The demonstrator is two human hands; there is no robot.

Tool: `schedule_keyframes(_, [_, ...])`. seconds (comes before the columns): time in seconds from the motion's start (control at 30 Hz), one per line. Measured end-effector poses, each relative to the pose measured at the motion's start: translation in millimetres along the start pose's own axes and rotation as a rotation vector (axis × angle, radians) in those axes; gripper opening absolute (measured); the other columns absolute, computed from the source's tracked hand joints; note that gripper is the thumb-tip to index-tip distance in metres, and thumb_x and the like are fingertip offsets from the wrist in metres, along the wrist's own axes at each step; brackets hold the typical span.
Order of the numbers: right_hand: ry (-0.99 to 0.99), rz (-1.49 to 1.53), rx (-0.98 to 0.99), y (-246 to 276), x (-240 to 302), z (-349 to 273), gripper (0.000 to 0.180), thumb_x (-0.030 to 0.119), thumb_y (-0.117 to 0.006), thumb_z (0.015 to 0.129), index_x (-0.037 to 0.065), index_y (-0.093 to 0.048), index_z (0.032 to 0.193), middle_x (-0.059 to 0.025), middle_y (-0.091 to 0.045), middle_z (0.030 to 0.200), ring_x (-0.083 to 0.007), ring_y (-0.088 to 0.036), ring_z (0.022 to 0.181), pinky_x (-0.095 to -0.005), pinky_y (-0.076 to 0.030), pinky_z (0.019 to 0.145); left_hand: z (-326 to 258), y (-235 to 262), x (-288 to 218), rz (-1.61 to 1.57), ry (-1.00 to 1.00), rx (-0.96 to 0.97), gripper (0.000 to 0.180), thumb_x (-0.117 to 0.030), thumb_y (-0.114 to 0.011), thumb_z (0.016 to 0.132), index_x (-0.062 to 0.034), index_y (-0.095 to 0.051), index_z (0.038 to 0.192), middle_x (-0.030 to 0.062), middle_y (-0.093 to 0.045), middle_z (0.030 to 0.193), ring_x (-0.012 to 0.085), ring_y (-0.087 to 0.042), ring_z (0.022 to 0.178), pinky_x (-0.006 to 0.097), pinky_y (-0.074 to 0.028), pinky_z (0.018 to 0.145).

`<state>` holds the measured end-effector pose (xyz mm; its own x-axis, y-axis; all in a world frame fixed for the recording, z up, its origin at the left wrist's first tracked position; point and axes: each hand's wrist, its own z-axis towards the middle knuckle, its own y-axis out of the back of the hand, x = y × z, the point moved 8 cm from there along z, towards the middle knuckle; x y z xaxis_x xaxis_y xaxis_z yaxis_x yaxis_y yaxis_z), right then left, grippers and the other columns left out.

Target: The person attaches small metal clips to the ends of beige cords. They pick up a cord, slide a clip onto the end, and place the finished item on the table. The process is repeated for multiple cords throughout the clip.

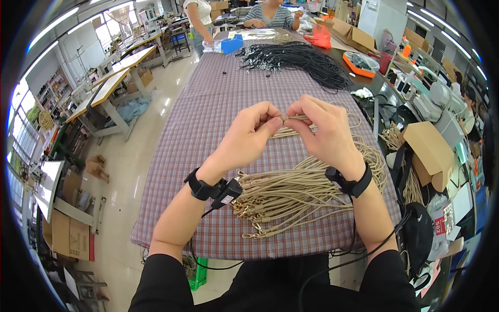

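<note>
Plaid cloth [176, 156] covers the long table I look down on in a bright workshop. Over its middle, I have the left hand [249, 132] and the right hand [327, 127] nearly meeting, each with thumb and forefinger pinched on a beige cord [285, 118]; the other fingers curl in, and I can't make out the cord's end between the tips. Just below them, between the forearms, I see a heap of beige cord lanyards [306, 190] lying on the cloth, gold-coloured clasps [253, 235] gathered toward the left. Farther up the table I find a pile of black cords [306, 60], with a blue box [232, 44] to its left and an orange tray [361, 63] to its right. Beyond, two people are at the far end. Off to my right, an open cardboard box [427, 148] stands beside the cloth.
</note>
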<state>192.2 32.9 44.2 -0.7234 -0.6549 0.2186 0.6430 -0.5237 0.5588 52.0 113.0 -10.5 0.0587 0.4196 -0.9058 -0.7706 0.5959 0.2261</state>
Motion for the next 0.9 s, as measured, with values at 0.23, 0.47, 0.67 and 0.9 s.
schedule_keyframes(0.23, [0.001,0.097,-0.009,1,4,-3,0.017,0.010,-0.087,0.086,0.009,-0.073,0.096,-0.0055,-0.073,0.082,-0.0228,-0.070,0.065,-0.0339,-0.052,0.056,-3,-1,-14,-0.118,-0.047,0.039,0.017,-0.019,-0.068,0.110,-0.0021,-0.068,0.107,-0.0063,-0.059,0.083,0.0015,-0.046,0.072,0.022,-0.036,0.062])
schedule_keyframes(0.47, [-0.014,0.166,0.019,4,0,-1,0.017,0.009,-0.088,0.087,0.007,-0.077,0.100,-0.0052,-0.073,0.083,-0.0199,-0.069,0.065,-0.0295,-0.052,0.058,-4,-3,-16,-0.078,-0.023,0.088,0.018,-0.020,-0.067,0.111,-0.0019,-0.068,0.110,-0.0056,-0.059,0.086,0.0034,-0.047,0.074,0.024,-0.039,0.065])
schedule_keyframes(0.67, [-0.080,0.268,0.081,16,-3,4,0.012,0.001,-0.081,0.090,0.002,-0.076,0.101,-0.0085,-0.070,0.085,-0.0221,-0.068,0.069,-0.0325,-0.052,0.062,-5,0,-12,-0.152,0.011,0.073,0.015,-0.014,-0.065,0.111,0.0004,-0.068,0.110,-0.0031,-0.066,0.092,0.0018,-0.053,0.074,0.022,-0.044,0.065])
schedule_keyframes(0.9, [-0.116,0.311,0.100,14,-3,3,0.010,-0.001,-0.079,0.091,-0.001,-0.073,0.099,-0.0100,-0.068,0.084,-0.0236,-0.068,0.070,-0.0334,-0.051,0.062,-8,-5,-21,-0.082,-0.107,-0.052,0.010,-0.011,-0.068,0.109,-0.0010,-0.067,0.107,-0.0055,-0.064,0.086,-0.0006,-0.048,0.073,0.020,-0.035,0.062])
